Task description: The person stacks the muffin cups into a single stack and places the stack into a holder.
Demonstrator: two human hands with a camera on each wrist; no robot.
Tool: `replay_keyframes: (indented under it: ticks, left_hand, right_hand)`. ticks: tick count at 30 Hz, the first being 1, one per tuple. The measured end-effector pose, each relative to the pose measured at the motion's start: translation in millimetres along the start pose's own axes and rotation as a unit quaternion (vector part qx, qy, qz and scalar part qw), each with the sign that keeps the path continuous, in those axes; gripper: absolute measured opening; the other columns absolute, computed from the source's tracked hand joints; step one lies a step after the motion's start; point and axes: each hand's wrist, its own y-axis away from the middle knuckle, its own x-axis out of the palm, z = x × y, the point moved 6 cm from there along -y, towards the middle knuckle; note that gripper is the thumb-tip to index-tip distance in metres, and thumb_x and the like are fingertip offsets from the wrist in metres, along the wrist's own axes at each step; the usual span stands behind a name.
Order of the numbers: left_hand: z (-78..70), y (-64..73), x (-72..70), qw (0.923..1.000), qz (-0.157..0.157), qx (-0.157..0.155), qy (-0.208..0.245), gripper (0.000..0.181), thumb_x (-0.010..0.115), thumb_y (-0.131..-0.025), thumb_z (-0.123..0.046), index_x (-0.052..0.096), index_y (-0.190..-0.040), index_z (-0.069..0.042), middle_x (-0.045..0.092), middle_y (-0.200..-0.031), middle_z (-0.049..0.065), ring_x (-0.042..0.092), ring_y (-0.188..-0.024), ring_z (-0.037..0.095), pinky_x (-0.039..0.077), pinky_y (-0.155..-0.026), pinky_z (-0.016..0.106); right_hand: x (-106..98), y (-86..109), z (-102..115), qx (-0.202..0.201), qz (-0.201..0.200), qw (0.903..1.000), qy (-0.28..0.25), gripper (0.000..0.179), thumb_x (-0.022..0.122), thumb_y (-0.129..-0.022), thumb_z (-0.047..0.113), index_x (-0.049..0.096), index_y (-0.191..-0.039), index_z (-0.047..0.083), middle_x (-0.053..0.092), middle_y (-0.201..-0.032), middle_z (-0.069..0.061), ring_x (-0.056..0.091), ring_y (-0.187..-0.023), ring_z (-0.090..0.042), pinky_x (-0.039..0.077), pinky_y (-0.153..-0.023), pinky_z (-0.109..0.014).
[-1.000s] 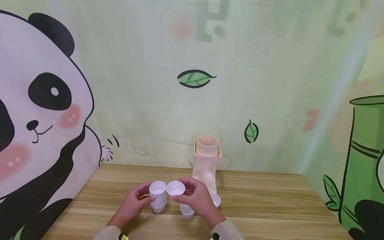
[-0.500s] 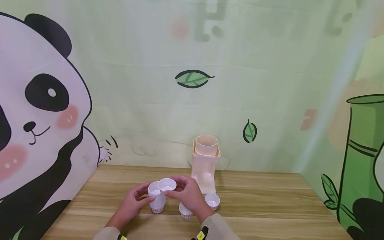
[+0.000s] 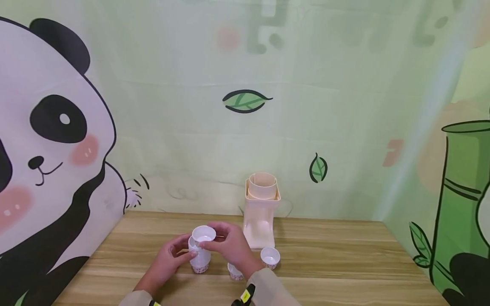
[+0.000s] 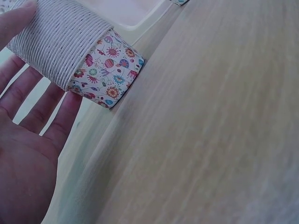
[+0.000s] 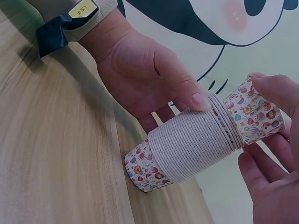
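My left hand (image 3: 166,261) holds a stack of nested paper cups (image 3: 200,258) upright on the table, thumb on the near side and fingers on the far side. The left wrist view shows the stack's white ribbed rims (image 4: 65,42) above a flower-patterned lowest cup. My right hand (image 3: 234,245) pinches a single paper cup (image 3: 204,233), white inside, over the stack's top. In the right wrist view this patterned cup (image 5: 254,112) has its base at the stack's mouth; how far it sits inside is hidden. Two loose paper cups, one cup (image 3: 270,256) and another cup (image 3: 235,272), stand near my right forearm.
Behind the right hand, a pale pink holder (image 3: 259,227) with a round tube (image 3: 263,185) in its top stands on the wooden table (image 3: 337,255). A printed cloth (image 3: 176,127) with a panda and leaves hangs behind the table.
My right hand has carried its cup leftward, from beside the stack to over its mouth. The left hand and stack stay in place. The right loose cup has come fully into view.
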Motion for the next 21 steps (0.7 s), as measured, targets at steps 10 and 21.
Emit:
replay_keyframes:
  ticks: [10,21]
  left_hand:
    - [3.3,-0.6,-0.6,1.0,-0.002,-0.009,-0.003,0.053,0.076,-0.092,-0.011,0.057,-0.14,0.001,0.072,-0.117,-0.007,0.066,-0.108,0.006,0.052,-0.097,0.019]
    - [-0.1,1.4,-0.2,0.9997,-0.013,-0.021,-0.006,0.054,0.076,-0.091,-0.011,0.057,-0.14,0.002,0.07,-0.126,0.015,0.065,-0.107,0.006,0.052,-0.095,0.019]
  right_hand:
    - [2.5,-2.7,-1.6,0.012,-0.002,0.9999,0.0,0.05,0.085,-0.084,0.011,0.067,-0.13,0.003,0.073,-0.123,-0.014,0.072,-0.111,-0.028,0.06,-0.092,-0.031]
    - [5.9,-9.3,-7.0,0.01,0.003,0.9999,-0.004,0.049,0.084,-0.085,0.01,0.068,-0.13,0.004,0.073,-0.124,-0.013,0.072,-0.111,-0.028,0.06,-0.093,-0.032]
